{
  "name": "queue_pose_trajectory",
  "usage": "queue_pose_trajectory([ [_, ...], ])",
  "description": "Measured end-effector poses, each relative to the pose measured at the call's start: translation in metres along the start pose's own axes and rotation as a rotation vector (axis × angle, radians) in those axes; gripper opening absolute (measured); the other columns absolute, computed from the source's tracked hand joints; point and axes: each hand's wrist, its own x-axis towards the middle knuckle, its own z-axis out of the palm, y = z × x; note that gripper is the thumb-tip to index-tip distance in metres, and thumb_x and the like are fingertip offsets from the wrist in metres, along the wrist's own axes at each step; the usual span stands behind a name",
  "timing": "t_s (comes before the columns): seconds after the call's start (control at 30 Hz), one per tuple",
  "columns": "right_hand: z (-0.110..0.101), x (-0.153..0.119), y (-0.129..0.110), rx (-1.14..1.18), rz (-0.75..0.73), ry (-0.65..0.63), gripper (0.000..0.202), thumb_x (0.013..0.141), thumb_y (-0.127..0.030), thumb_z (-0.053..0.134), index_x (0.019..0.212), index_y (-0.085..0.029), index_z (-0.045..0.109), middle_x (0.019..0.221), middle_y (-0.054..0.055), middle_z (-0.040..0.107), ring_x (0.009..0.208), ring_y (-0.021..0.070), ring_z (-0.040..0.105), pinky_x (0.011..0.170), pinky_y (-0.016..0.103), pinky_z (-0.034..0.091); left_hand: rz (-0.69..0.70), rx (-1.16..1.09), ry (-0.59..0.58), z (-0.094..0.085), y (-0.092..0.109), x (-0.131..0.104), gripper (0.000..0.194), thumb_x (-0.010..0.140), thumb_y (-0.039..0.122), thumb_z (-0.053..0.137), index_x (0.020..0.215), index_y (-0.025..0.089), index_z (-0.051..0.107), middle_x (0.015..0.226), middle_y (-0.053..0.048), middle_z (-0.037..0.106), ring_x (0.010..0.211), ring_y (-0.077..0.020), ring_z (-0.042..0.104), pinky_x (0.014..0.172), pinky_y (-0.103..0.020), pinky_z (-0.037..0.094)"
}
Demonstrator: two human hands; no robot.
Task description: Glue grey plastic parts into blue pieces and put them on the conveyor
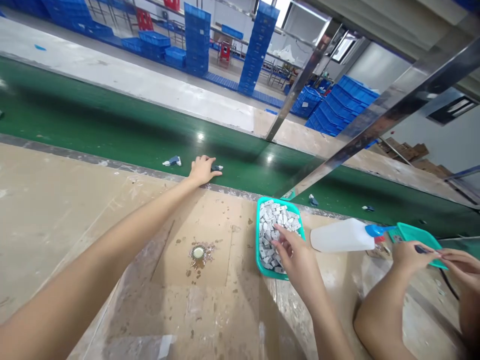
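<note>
On the green conveyor belt (240,170), my left hand (201,170) is at a small dark-blue and white part (217,168), which lies between its spread thumb and fingers. Whether they touch it I cannot tell. A similar part (173,161) rests on the belt to the left. My right hand (296,252) is over the right side of a teal plastic basket (258,250) full of small grey-white pieces (275,220). Its thumb and index finger are apart, near the pieces; the other fingers curl under, partly hidden.
Right of the basket lies a white squeeze bottle (341,236) with a blue nozzle. Beyond it, a co-worker's hands (408,256) hold a small dark part by another teal basket (420,232). A round metal cap (198,252) sits on stained cardboard. A metal post (330,162) rises beside the belt.
</note>
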Motion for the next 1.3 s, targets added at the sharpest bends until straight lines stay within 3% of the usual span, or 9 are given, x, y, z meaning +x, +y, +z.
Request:
queue_pose_trajectory([
  [0.17,-0.008,-0.03,-0.035,0.399,0.107,-0.129,0.017,0.086,-0.036,0.063,0.096,-0.022,0.067,0.09,0.005,0.071,0.079,0.018,0.069,0.071,0.029,0.056,-0.119,-0.359,-0.054,0.001,0.006,-0.003,0.026,0.059,0.014,0.086,0.075,0.012,0.067,0.098,-0.012,0.061,0.119,-0.036,0.049,0.109,-0.046,0.033],
  [0.33,0.028,-0.042,-0.062,0.746,0.14,-0.348,0.029,0.086,-0.032,0.065,0.114,-0.024,0.064,0.101,0.006,0.072,0.085,0.0184,0.072,0.077,0.032,0.06,-0.222,-0.855,-0.227,-0.021,0.013,-0.067,0.017,0.082,0.025,0.072,0.086,0.011,0.064,0.094,-0.009,0.066,0.095,-0.02,0.066,0.095,-0.036,0.052],
  [0.5,0.076,-0.036,-0.079,0.617,0.02,-0.141,0.016,0.085,-0.025,0.066,0.098,-0.027,0.075,0.098,0.005,0.074,0.094,0.0187,0.069,0.086,0.031,0.057,-0.477,-1.224,-0.33,-0.056,0.013,-0.158,0.012,0.088,0.012,0.063,0.099,0.013,0.068,0.095,-0.007,0.069,0.082,-0.0112,0.067,0.076,-0.02,0.057],
  [0.6,0.101,-0.033,-0.083,0.543,-0.027,0.017,0.025,0.088,-0.022,0.062,0.11,-0.027,0.072,0.096,0.005,0.072,0.09,0.0159,0.068,0.08,0.028,0.057,-0.704,-1.421,-0.313,-0.075,0.005,-0.196,0.014,0.079,-0.001,0.067,0.086,0.011,0.069,0.084,-0.005,0.069,0.071,-0.0089,0.066,0.067,-0.015,0.056],
  [0.67,0.115,-0.034,-0.083,0.502,-0.083,0.067,0.03,0.091,-0.019,0.058,0.117,-0.026,0.068,0.099,0.005,0.071,0.09,0.0147,0.067,0.08,0.027,0.056,-0.735,-1.449,-0.303,-0.083,-0.005,-0.211,0.013,0.076,-0.002,0.069,0.081,0.01,0.069,0.082,-0.004,0.069,0.074,-0.0107,0.067,0.073,-0.017,0.057],
  [0.8,0.134,-0.038,-0.082,0.416,-0.22,0.147,0.033,0.088,-0.012,0.059,0.118,-0.024,0.068,0.102,0.006,0.072,0.091,0.0154,0.068,0.082,0.031,0.057,-0.72,-1.456,-0.288,-0.089,-0.024,-0.224,0.018,0.074,0.0,0.073,0.087,0.011,0.071,0.086,-0.004,0.07,0.081,-0.012,0.067,0.08,-0.021,0.058],
  [0.97,0.142,-0.04,-0.081,0.346,-0.382,0.219,0.04,0.082,-0.005,0.065,0.116,-0.026,0.069,0.097,0.006,0.073,0.085,0.0166,0.068,0.076,0.034,0.058,-0.694,-1.469,-0.392,-0.088,-0.029,-0.223,0.014,0.081,0.005,0.069,0.093,0.009,0.074,0.098,-0.009,0.071,0.09,-0.0134,0.066,0.089,-0.022,0.053],
  [1.1,0.142,-0.039,-0.08,0.288,-0.423,0.227,0.041,0.08,-0.004,0.067,0.115,-0.028,0.069,0.094,0.004,0.073,0.083,0.0165,0.069,0.072,0.033,0.059,-0.642,-1.45,-0.422,-0.091,-0.03,-0.224,0.007,0.077,0.011,0.075,0.084,0.012,0.075,0.087,-0.006,0.07,0.081,-0.0106,0.062,0.081,-0.02,0.049],
  [1.3,0.144,-0.038,-0.08,0.228,-0.425,0.206,0.044,0.078,-0.002,0.068,0.114,-0.029,0.069,0.095,0.003,0.074,0.082,0.0154,0.069,0.072,0.031,0.059,-0.655,-1.388,-0.453,-0.095,-0.033,-0.225,0.03,0.067,0.018,0.085,0.094,0.016,0.074,0.091,-0.004,0.069,0.083,-0.0102,0.061,0.076,-0.02,0.045],
])
